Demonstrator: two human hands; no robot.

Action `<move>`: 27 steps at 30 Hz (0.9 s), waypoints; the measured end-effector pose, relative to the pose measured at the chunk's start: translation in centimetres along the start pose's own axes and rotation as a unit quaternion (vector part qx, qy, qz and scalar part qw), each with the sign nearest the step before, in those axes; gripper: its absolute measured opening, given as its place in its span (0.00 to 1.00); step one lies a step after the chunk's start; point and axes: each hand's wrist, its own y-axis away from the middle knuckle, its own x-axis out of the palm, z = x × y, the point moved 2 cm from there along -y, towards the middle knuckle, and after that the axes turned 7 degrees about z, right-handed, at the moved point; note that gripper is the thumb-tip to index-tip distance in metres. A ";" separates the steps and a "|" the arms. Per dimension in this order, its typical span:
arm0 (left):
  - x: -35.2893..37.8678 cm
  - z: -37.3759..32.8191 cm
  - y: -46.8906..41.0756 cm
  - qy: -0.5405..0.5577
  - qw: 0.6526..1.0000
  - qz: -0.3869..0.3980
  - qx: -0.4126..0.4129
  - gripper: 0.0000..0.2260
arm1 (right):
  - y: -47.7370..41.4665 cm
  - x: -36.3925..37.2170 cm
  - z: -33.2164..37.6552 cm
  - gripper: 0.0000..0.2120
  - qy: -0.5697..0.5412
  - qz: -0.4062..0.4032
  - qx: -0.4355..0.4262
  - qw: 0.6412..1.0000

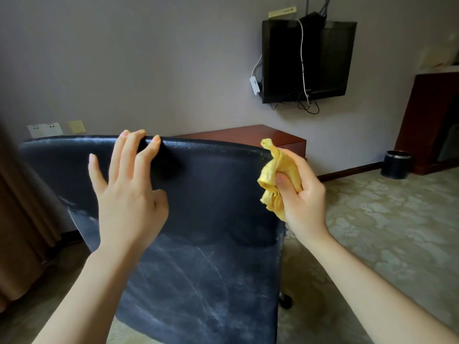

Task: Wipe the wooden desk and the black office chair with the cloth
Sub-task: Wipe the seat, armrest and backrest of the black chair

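Nearest, two bare forearms reach forward over the back of a black office chair [203, 256], whose dark leather-like backrest fills the lower middle and shows pale dusty streaks and scuffs. The left hand [126, 192] lies against the backrest with its fingers straight and spread, the fingertips [135, 134] touching the top edge; its grip holds nothing. At the right edge of the backrest the right hand [301, 194] has its grip curled tight round a bunched yellow cloth [273, 175], thumb pressed into the folds; the cloth sits just beside the chair's upper right corner, and whether it touches the leather cannot be told. A chair castor [285, 300] shows low on the right, on a pale patterned carpet [385, 219]. Beyond the chair stands the wooden bench [260, 135], reddish-brown, against the grey wall. Farther right a dark round waste bin [396, 164] sits on the floor near a dark wooden cabinet [427, 120]. On the far wall hangs a black television [306, 60] with white and black cables, and wall sockets [45, 129] sit to the left.
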 end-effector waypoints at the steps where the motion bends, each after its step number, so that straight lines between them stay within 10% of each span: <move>1: -0.4 -0.2 0.1 0.002 1.000 0.006 -0.003 0.36 | 0.1 -0.1 0.3 0.13 -0.003 -0.005 0.010 1.000; 11: -1.7 -0.2 -0.1 0.036 0.997 0.060 -0.012 0.36 | 3.7 -0.4 0.6 0.16 0.006 -0.130 0.080 0.988; 18: -2.4 -0.1 -0.2 0.030 0.997 0.064 -0.003 0.35 | -0.8 0.4 5.2 0.18 0.225 -0.170 -0.132 0.950; 27: -1.5 0.3 -0.1 0.015 0.999 0.040 -0.002 0.36 | -3.1 5.5 3.3 0.21 0.644 -0.033 -0.306 0.700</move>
